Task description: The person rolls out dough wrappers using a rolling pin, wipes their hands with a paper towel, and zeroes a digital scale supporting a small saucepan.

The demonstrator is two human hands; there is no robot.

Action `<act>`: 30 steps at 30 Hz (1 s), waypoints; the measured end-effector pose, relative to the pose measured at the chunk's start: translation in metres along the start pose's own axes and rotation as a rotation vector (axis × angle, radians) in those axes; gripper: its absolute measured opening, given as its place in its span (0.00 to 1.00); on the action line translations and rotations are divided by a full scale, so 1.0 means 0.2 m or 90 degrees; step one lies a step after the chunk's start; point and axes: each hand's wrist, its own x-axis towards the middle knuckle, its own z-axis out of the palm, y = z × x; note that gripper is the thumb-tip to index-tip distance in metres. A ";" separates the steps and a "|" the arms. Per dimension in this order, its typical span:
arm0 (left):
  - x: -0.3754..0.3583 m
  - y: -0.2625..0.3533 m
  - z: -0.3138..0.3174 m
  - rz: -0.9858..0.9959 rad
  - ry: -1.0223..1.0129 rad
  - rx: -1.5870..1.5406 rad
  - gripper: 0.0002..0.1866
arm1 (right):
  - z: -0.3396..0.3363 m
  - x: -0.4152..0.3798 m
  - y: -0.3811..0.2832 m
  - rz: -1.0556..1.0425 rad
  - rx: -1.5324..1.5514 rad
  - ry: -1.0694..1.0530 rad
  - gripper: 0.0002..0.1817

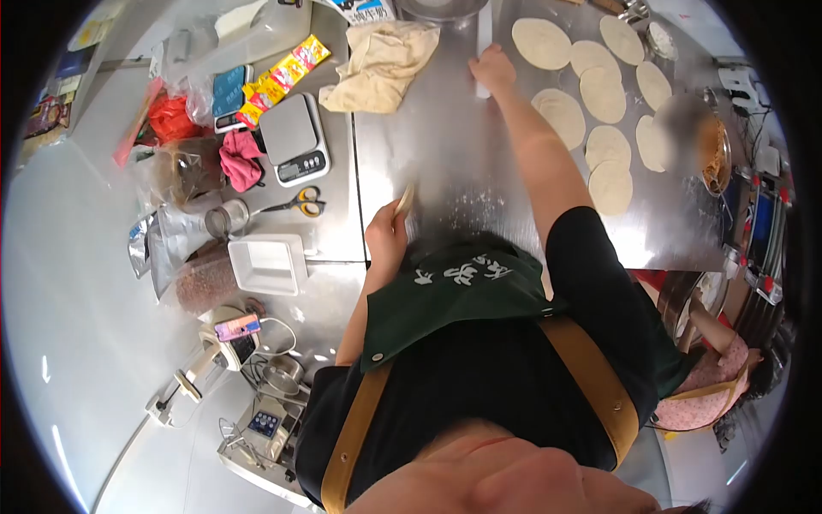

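Note:
My left hand (388, 230) is near the front edge of the metal worktop (462, 171), pinching a small flat piece of dough (406, 199) between thumb and fingers. My right hand (494, 68) reaches far forward and closes round a long white rolling pin (485, 32), which points away from me. To the right of my right arm lie several flat oval dough rounds, such as one dough round (541, 44) at the back and overlapping ones (610, 187) nearer me. Flour specks (475, 206) dust the metal in front of my apron.
Left of my hands are a crumpled cloth (381, 64), a kitchen scale (291, 128), scissors (306, 202), a white plastic tub (267, 264) and yellow-red sachets (282, 81). A bowl of orange filling (713, 154) stands at the right edge. Another person (702, 390) works at lower right.

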 end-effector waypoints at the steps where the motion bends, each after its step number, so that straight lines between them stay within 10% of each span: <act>1: 0.01 0.01 0.01 -0.007 -0.007 -0.014 0.09 | -0.03 0.01 0.03 0.034 0.097 -0.024 0.23; 7: 0.05 0.10 0.09 0.012 -0.101 -0.079 0.08 | -0.15 -0.58 0.57 -0.047 0.547 -0.078 0.11; 15: 0.18 0.19 0.48 -0.018 -0.461 -0.258 0.13 | -0.16 -1.56 1.35 0.132 0.283 -0.052 0.20; 27: 0.47 0.14 0.73 0.038 -0.528 -0.145 0.13 | -0.30 -1.82 1.09 0.154 0.349 0.143 0.22; 30: 0.52 0.11 0.75 0.060 -0.373 -0.133 0.12 | -0.34 -1.83 1.02 0.107 0.252 0.119 0.23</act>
